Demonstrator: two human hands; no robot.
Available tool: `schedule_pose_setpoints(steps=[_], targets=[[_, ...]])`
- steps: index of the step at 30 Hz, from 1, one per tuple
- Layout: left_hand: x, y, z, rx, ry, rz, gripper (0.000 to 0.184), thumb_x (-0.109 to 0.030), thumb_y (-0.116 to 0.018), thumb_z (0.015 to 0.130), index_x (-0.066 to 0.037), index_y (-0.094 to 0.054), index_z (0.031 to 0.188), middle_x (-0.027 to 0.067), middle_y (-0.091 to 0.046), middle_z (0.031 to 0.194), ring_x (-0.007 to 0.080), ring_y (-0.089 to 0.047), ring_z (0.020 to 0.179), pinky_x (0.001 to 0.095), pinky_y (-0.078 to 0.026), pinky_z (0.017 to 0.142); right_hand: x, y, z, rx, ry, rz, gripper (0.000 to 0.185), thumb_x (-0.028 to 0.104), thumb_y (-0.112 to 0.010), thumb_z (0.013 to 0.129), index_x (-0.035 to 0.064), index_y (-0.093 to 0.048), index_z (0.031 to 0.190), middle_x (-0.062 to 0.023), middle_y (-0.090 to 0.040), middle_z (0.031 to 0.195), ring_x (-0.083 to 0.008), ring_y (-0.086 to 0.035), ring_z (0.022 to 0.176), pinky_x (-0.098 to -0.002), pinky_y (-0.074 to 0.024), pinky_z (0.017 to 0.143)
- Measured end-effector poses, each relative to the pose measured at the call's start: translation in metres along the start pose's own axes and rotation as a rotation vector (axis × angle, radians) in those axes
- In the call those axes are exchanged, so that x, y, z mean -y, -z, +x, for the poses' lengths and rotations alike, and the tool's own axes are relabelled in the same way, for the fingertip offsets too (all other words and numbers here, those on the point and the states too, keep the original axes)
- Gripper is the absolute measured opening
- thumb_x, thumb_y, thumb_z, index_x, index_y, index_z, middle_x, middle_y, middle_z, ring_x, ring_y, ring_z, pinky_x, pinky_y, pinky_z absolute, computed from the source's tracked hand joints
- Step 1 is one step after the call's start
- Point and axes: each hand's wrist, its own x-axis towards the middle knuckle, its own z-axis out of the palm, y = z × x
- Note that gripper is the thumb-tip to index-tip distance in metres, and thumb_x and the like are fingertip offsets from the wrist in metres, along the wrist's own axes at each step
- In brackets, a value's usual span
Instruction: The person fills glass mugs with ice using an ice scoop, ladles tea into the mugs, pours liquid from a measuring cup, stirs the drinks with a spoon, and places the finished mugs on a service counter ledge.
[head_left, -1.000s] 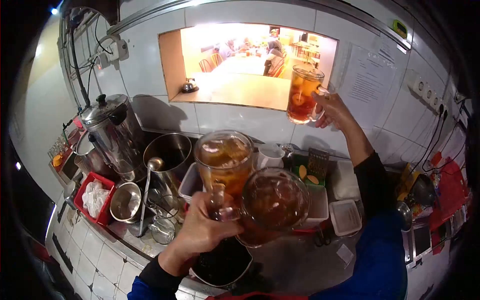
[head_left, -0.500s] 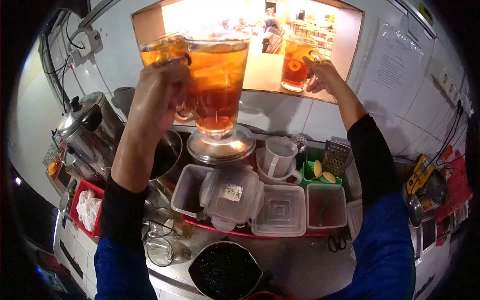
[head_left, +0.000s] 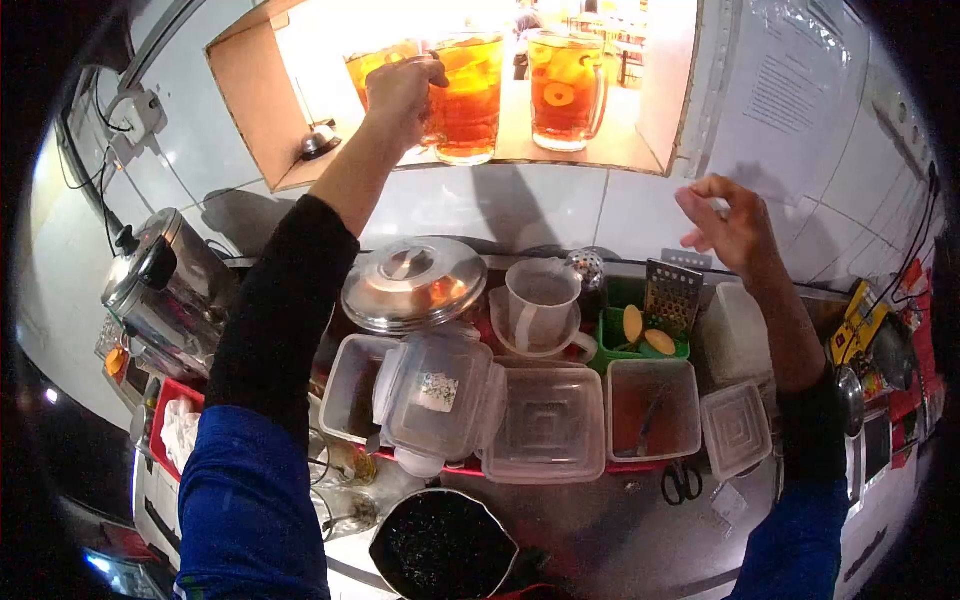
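Note:
Two glass mugs of amber drink are gripped by my left hand [head_left: 402, 98] at the hatch opening: a front mug [head_left: 468, 105] at the ledge and a tilted one [head_left: 375, 62] partly behind my fingers. To their right, a third mug [head_left: 567, 95] with a round slice inside stands upright on the hatch ledge [head_left: 620, 145], its handle facing right. My right hand [head_left: 728, 222] is below and right of the hatch, in front of the tiled wall, holding nothing, with its fingers bent and apart.
Below the hatch are a steel lid [head_left: 414, 284], a white jug [head_left: 541, 300], a grater [head_left: 672, 298] and plastic containers [head_left: 545, 425]. A dark-filled pan [head_left: 443, 545] is at the front. A metal urn [head_left: 170, 290] stands left; a bell [head_left: 320, 141] sits on the ledge.
My right hand has let go of its mug on the ledge and drawn back down to the right. My left hand has carried its two mugs up to the hatch. The view has shifted.

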Motion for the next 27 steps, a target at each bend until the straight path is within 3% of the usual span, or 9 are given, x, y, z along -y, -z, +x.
schedule_pose_setpoints(steps=[2, 5, 12, 18, 19, 21, 23, 24, 27], targets=[[0.007, -0.009, 0.004, -0.021, -0.005, -0.031, 0.008, 0.0, -0.057, 0.064, -0.003, -0.058, 0.072, 0.0006, -0.042, 0.056, 0.0104, -0.033, 0.042, 0.0249, -0.028, 0.041, -0.017, 0.015, -0.031, -0.056, 0.134, 0.008, 0.029, 0.027, -0.063, 0.08, -0.0011, -0.057, 0.087, -0.0086, -0.06, 0.076, -0.0138, -0.061, 0.057, -0.0223, -0.0486, 0.047], [0.017, -0.016, 0.013, 0.021, -0.094, 0.135, 0.008, 0.0, -0.057, 0.063, -0.002, -0.057, 0.07, 0.0001, -0.039, 0.056, 0.0104, -0.032, 0.044, 0.0247, -0.029, 0.044, -0.033, 0.041, -0.071, -0.039, 0.063, 0.059, 0.029, 0.029, -0.062, 0.08, 0.0005, -0.056, 0.087, -0.0082, -0.058, 0.08, -0.0135, -0.061, 0.06, -0.0225, -0.0499, 0.049], [0.036, -0.008, 0.041, 0.003, -0.021, -0.058, 0.006, -0.002, -0.058, 0.061, -0.004, -0.052, 0.062, 0.0017, -0.038, 0.049, 0.0119, -0.033, 0.036, 0.0263, -0.023, 0.034, -0.049, 0.066, -0.149, -0.178, -0.074, 0.156, 0.034, 0.034, -0.061, 0.079, 0.0016, -0.055, 0.089, -0.0102, -0.053, 0.096, -0.0152, -0.059, 0.069, -0.0257, -0.0523, 0.053], [0.047, 0.012, 0.048, 0.115, -0.065, 0.021, 0.02, -0.018, -0.067, 0.066, -0.001, -0.057, 0.069, 0.0051, -0.05, 0.053, 0.0144, -0.051, 0.044, 0.0258, -0.04, 0.037, -0.055, 0.041, -0.224, -0.177, -0.168, 0.158, 0.027, 0.027, -0.06, 0.081, 0.0022, -0.054, 0.09, -0.009, -0.05, 0.099, -0.0166, -0.056, 0.075, -0.0263, -0.0528, 0.057], [0.046, 0.021, 0.044, 0.152, -0.041, 0.27, 0.03, -0.028, -0.061, 0.076, 0.0, -0.061, 0.088, 0.0061, -0.055, 0.06, 0.0147, -0.055, 0.054, 0.0252, -0.047, 0.054, -0.047, 0.032, -0.237, -0.2, -0.197, 0.169, 0.025, 0.025, -0.059, 0.082, 0.0026, -0.054, 0.091, -0.0088, -0.051, 0.097, -0.0161, -0.056, 0.074, -0.0249, -0.0512, 0.056], [0.043, 0.035, 0.032, 0.053, -0.114, 0.4, 0.037, -0.038, -0.066, 0.072, -0.002, -0.064, 0.083, 0.004, -0.055, 0.06, 0.0119, -0.052, 0.055, 0.0242, -0.042, 0.054, -0.033, 0.016, -0.267, -0.21, -0.236, 0.171, 0.022, 0.023, -0.059, 0.082, 0.0031, -0.054, 0.092, -0.0087, -0.051, 0.095, -0.0156, -0.055, 0.072, -0.0236, -0.0496, 0.054], [0.043, 0.058, 0.028, -0.137, -0.249, 0.472, 0.048, -0.048, -0.066, 0.068, -0.002, -0.066, 0.081, 0.0019, -0.055, 0.06, 0.0092, -0.049, 0.058, 0.0258, -0.039, 0.055, -0.021, 0.0, -0.301, -0.35, -0.279, -0.218, 0.02, 0.017, -0.058, 0.081, 0.0037, -0.055, 0.095, -0.0098, -0.051, 0.092, -0.0154, -0.055, 0.073, -0.0234, -0.0455, 0.051], [0.05, 0.076, 0.038, -0.223, -0.341, 0.625, 0.052, -0.053, -0.057, 0.072, -0.002, -0.066, 0.08, 0.0138, -0.063, 0.069, 0.0237, -0.062, 0.07, 0.0326, -0.047, 0.07, -0.018, -0.011, -0.323, -0.347, -0.289, -0.231, 0.02, 0.017, -0.058, 0.081, 0.0037, -0.055, 0.095, -0.0098, -0.051, 0.092, -0.0154, -0.055, 0.073, -0.0234, -0.0455, 0.051], [0.047, 0.128, 0.046, -0.281, -0.343, 1.171, 0.047, -0.042, -0.055, 0.072, -0.002, -0.063, 0.095, 0.0182, -0.062, 0.091, 0.0264, -0.06, 0.089, 0.0346, -0.043, 0.081, -0.031, -0.057, -0.404, -0.525, -0.454, -0.544, 0.023, 0.012, -0.056, 0.082, 0.0023, -0.053, 0.102, -0.0127, -0.051, 0.094, -0.0194, -0.052, 0.082, -0.0286, -0.0448, 0.061]])
